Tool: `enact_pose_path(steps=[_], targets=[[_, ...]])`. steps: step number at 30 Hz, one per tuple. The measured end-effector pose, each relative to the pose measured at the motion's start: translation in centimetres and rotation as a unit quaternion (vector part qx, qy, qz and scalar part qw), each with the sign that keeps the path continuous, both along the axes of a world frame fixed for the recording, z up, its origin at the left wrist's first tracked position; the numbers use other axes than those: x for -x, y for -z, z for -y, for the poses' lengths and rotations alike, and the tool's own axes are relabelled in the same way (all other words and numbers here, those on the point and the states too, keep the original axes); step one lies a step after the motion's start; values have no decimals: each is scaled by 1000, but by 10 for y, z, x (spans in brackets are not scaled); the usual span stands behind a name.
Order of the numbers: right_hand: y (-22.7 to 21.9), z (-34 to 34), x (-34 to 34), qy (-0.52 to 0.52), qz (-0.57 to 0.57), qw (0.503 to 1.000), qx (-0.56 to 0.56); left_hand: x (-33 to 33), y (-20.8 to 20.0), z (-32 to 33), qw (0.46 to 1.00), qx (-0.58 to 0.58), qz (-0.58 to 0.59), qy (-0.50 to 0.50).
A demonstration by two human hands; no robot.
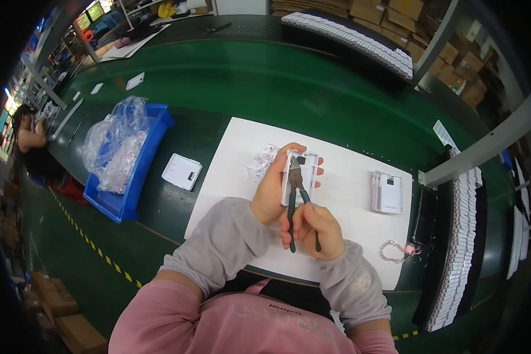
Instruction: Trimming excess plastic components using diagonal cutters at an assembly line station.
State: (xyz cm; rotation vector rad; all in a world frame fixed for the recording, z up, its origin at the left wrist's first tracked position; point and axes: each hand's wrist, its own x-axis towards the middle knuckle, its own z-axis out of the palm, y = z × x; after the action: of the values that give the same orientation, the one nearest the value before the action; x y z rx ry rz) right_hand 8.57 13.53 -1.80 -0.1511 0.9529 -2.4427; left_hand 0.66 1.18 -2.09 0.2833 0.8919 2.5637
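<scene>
My left hand (270, 190) is closed round a white plastic casing (312, 160), a shallow rectangular shell with a small dark window near its upper end. In my right hand (321, 230) are pliers (292, 203) with dark green handles. Their metal jaws lie over the upper left part of the casing; whether they bite on anything is too small to tell. Left of my left hand, a heap of small white and clear bagged parts (259, 164) lies on the white board (230, 153). To the right stands a small stack of white casings (387, 192).
A blue bin (153, 135) with clear plastic bags stands left, beside a lone white casing (182, 171). A beaded bracelet (390, 251) lies on the board's right. Long rows of white pieces (457, 236) line the right side, near a metal post (484, 150). A person (32, 141) sits far left.
</scene>
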Motion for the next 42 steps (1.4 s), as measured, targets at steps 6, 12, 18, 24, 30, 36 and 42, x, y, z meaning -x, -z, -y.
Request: enact_pose_path(steps=[6, 12, 18, 24, 30, 36, 42], targets=[[-19, -32, 7, -14, -113, 959, -259, 13, 5, 17, 991, 40, -119, 37], [-17, -32, 11, 266, -344, 754, -492, 17, 8, 17, 996, 50, -73, 24], [-13, -18, 14, 390, -372, 679, -498, 5, 18, 6, 976, 178, -95, 86], [-16, -14, 8, 454, -369, 624, -519, 4, 8, 4, 975, 184, -65, 107], [-19, -19, 7, 401, -316, 707, -489, 6, 12, 9, 980, 182, -57, 59], [-33, -49, 0, 10, -132, 942, -307, 19, 15, 16, 994, 20, -89, 51], [-26, -39, 1, -7, -149, 925, -349, 18, 15, 12, 994, -16, -78, 74]])
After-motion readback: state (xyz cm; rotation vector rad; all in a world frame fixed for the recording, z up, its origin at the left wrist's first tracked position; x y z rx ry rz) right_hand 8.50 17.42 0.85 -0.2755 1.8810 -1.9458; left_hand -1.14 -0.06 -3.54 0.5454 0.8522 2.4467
